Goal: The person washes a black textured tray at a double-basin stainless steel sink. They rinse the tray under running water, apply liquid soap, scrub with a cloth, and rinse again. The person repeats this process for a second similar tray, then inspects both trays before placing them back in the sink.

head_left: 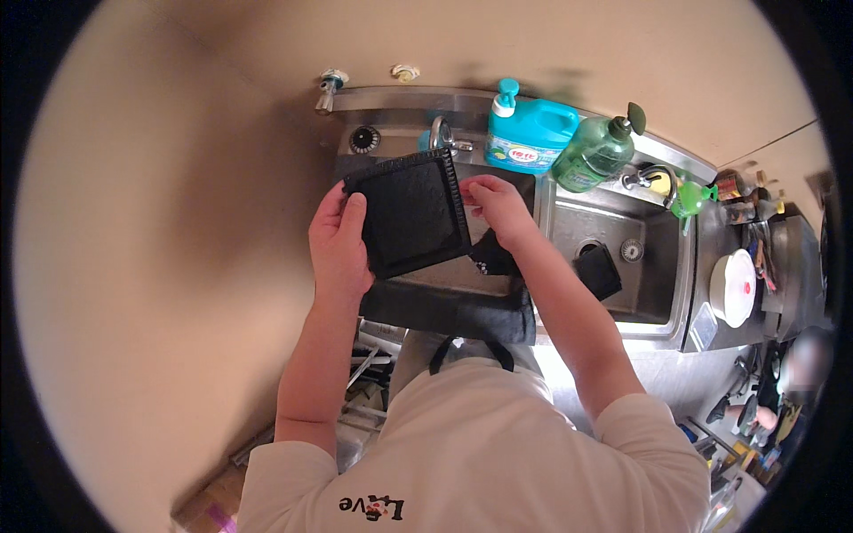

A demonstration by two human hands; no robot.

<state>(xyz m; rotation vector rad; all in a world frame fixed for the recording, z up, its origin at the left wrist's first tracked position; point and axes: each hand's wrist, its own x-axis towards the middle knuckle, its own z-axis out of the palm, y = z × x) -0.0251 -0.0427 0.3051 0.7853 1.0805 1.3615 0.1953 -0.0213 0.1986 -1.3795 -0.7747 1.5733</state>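
My left hand (339, 233) grips a square black tray (409, 213) by its left side, thumb lying over the front rim. The tray is tilted up above the left sink basin (426, 277) and has a ridged raised edge. Beside its right rim is my right hand (498, 209), fingers curled closed; whatever they may hold is hidden. Below that hand, another black piece (494, 255) shows partly in the left basin, its shape mostly covered. A smaller black square dish (598, 271) rests in the right sink basin (653, 298).
Behind the basins stand a turquoise detergent jug (531, 138) and a green pump bottle (595, 153). Taps (442, 133) rise at the back. Right of the sink are a green spray bottle (691, 201) and a white round lidded bowl (734, 288). Another person's hand (758, 416) shows far right.
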